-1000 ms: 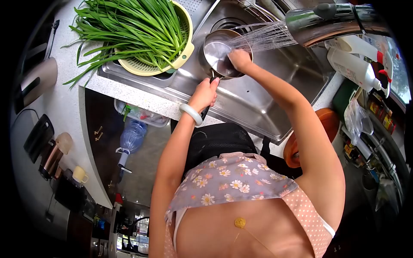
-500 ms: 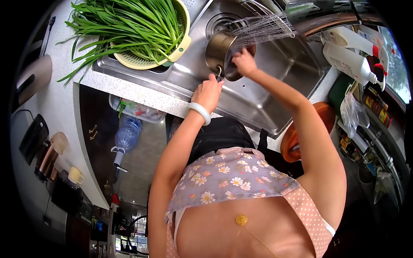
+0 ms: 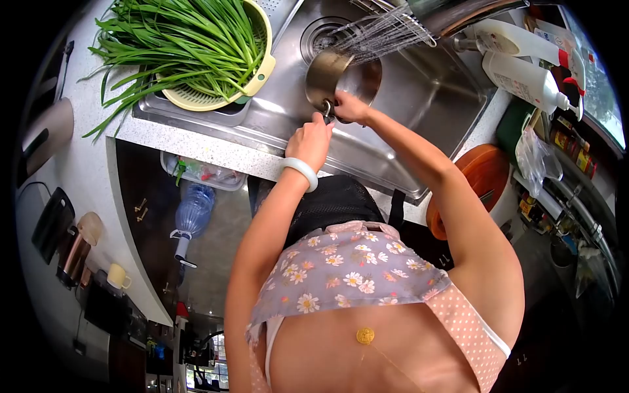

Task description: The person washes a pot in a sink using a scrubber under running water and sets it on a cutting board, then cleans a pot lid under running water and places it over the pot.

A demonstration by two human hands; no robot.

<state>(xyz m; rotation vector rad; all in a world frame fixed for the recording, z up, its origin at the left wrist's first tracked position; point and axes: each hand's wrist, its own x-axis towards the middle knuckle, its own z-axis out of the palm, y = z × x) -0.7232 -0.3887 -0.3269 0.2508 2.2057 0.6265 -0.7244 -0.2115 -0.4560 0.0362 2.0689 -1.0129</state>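
A metal pot (image 3: 322, 75) is tilted on its side over the steel sink (image 3: 400, 147), its mouth turned to the right. My left hand (image 3: 309, 144), with a pale bangle on the wrist, is wrapped round the pot's dark handle. My right hand (image 3: 352, 107) is closed at the near rim of the pot, fingertips at the inner edge; whether it holds something besides the rim is hidden. Spray from the faucet (image 3: 458, 16) falls on the far side of the pot. The drain (image 3: 322, 39) lies just beyond.
Long green leaves (image 3: 190, 46) fill a pale yellow basket (image 3: 263, 69) left of the sink. White bottles (image 3: 521, 78) stand at the right, near a plastic bag (image 3: 534, 160). An orange-brown round board (image 3: 481, 177) lies by the sink's right corner.
The pot has tipped from nearly upright onto its side. My right hand has moved from inside the pot to its near rim. My left hand has kept its hold on the handle.
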